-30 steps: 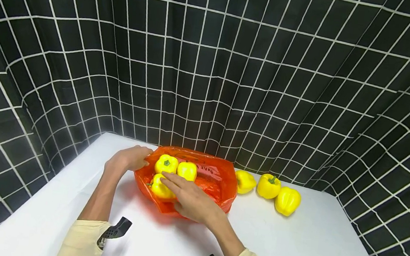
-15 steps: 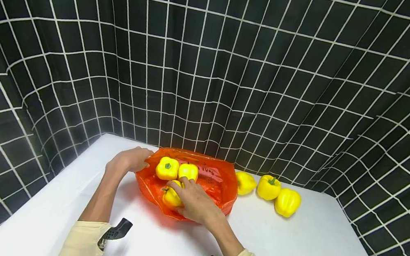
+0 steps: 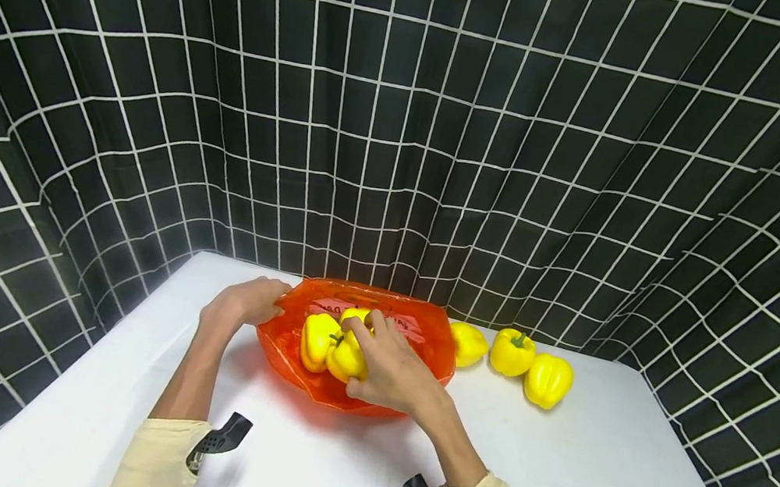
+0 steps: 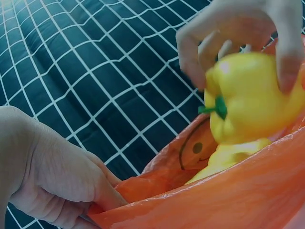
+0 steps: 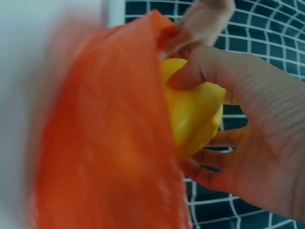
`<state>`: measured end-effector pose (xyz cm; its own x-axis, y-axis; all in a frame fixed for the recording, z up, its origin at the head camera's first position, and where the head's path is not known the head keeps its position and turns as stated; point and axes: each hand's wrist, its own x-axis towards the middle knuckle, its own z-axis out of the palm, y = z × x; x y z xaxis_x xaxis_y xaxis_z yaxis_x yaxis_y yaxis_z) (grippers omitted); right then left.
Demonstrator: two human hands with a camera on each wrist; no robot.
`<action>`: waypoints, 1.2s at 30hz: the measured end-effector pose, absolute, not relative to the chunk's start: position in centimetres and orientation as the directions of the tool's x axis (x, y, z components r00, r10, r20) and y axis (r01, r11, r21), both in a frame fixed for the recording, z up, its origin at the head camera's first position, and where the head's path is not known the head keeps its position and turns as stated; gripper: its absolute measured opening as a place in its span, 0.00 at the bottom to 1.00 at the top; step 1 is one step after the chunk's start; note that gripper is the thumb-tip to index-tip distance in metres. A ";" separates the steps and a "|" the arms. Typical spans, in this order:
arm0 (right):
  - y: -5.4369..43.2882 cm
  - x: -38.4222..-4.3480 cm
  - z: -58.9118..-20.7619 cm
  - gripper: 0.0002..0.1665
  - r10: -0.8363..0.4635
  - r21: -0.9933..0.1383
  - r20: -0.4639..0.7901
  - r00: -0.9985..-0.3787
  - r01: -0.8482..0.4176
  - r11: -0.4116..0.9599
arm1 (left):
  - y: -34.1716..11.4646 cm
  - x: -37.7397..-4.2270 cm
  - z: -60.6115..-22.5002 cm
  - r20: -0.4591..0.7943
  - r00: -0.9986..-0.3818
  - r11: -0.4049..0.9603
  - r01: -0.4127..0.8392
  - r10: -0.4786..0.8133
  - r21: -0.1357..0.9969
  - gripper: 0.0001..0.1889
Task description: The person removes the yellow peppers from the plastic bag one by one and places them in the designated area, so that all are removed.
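A red-orange plastic bag [image 3: 421,356] lies with its mouth open toward me. My left hand [image 3: 250,302] pinches the bag's left rim, with the edge between thumb and fingers in the left wrist view. At the bag's mouth my right hand [image 3: 395,369] grips a yellow bell pepper [image 3: 347,358], thumb on one side and fingers on the other. That pepper's green stem points left in the left wrist view. Another yellow pepper [image 3: 316,341] leans beside it inside the bag. Behind the right fingers a third pepper [image 3: 355,315] is partly hidden.
To the right of the bag, three more yellow peppers stand in a row: one close to the bag [image 3: 468,345], a middle one with its stem up [image 3: 512,353], and an outer one [image 3: 548,381]. Black grid-patterned cloth [image 3: 402,119] surrounds the white table [image 3: 588,459].
My right hand's fingers have curled round the front pepper, drawing it right and up. The left pepper in the bag has tipped over. My left hand keeps its hold on the rim.
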<state>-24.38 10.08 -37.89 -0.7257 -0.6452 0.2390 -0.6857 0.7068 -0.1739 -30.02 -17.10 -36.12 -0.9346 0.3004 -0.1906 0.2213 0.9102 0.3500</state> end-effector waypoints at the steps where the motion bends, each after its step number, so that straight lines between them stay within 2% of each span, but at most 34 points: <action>1: 10.4 -24.4 -37.6 0.40 -0.642 -0.180 0.252 -0.724 -0.687 0.704 | -17.1 -30.1 -36.1 -0.192 -0.935 0.909 0.218 0.299 0.355 0.17; 6: 12.0 -24.4 -35.9 0.39 -0.598 -0.247 0.292 -0.746 -0.663 0.706 | -17.0 -30.1 -36.1 -0.197 -0.935 0.912 0.213 0.294 0.351 0.17; 18: 17.4 -24.8 -32.4 0.44 -0.407 -0.397 0.299 -0.863 -0.500 0.769 | -16.8 -30.2 -36.0 -0.213 -0.936 0.918 0.195 0.280 0.346 0.18; 23: 20.7 -25.5 -32.0 0.45 -0.337 -0.403 0.245 -0.909 -0.412 0.817 | -16.7 -30.2 -36.0 -0.219 -0.937 0.922 0.190 0.273 0.337 0.19; 29: 24.9 -26.1 -32.0 0.39 -0.307 -0.393 0.148 -0.940 -0.341 0.854 | -16.7 -30.3 -36.0 -0.215 -0.938 0.923 0.191 0.272 0.334 0.20; 36: 27.1 -26.5 -32.9 0.45 -0.241 -0.357 -0.047 -0.969 -0.209 0.910 | -16.9 -30.1 -36.1 -0.219 -0.937 0.924 0.192 0.273 0.331 0.20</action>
<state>-26.51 27.14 -32.90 -0.9693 -0.2414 -0.0474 -0.2092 0.9103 -0.3572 -30.13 -16.88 -36.07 -0.9368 0.2728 -0.2192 0.1915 0.9239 0.3312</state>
